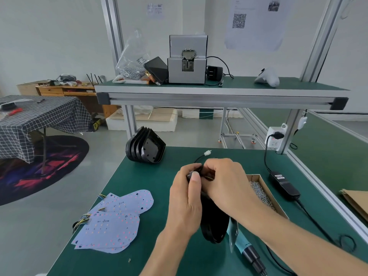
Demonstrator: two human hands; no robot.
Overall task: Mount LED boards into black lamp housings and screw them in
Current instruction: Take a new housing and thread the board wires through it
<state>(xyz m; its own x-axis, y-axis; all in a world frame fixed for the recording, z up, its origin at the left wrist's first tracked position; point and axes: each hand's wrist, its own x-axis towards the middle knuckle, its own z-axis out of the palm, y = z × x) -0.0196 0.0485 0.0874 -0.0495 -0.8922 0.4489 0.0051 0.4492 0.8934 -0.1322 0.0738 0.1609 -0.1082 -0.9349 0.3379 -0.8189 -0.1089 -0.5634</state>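
Both my hands hold one black lamp housing (216, 224) upright over the green bench. My left hand (186, 200) grips its left edge, thumb on top. My right hand (225, 182) curls over the housing's top end, where a black wire with a white connector (207, 152) comes out. An LED board edge (233, 234) shows behind the housing. A stack of light LED boards (115, 218) with coloured wires lies at the left. More nested black housings (146, 146) stand at the bench's far edge.
A cardboard box of screws (260, 193) sits right of my hands. A teal electric screwdriver (248, 248) lies near the front, its power adapter (283, 185) and cable at right. A screw feeder machine (187, 60) stands on the upper shelf.
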